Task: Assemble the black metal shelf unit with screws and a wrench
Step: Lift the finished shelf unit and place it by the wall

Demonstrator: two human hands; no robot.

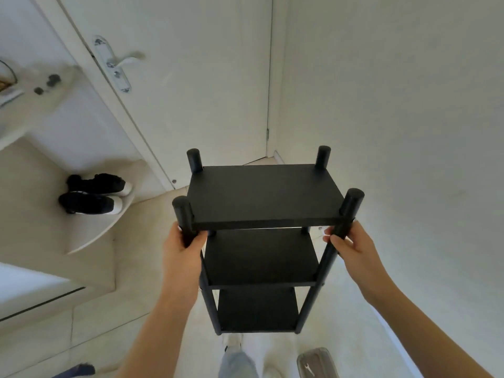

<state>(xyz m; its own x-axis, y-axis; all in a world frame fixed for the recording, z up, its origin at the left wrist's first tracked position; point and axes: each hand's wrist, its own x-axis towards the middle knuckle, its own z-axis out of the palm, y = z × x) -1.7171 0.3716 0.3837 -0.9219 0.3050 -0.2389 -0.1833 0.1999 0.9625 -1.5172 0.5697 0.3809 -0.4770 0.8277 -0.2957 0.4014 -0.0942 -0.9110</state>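
Head view: shelf unit (263, 195) looks fully built, with three black shelves and four round posts. It's upright at frame centre, with the person's feet at 6 o'clock. Left hand (181, 245) wraps the near-left post just under the top shelf. Right hand (351, 246) curls round the near-right post.

Step reads as final check or positioning, not fastening. Can't tell if its feet touch the floor (152, 214). Next: set it square, rock it, retighten any loose screw. Wrench is probably in the clear box (316, 361) at 5 o'clock.
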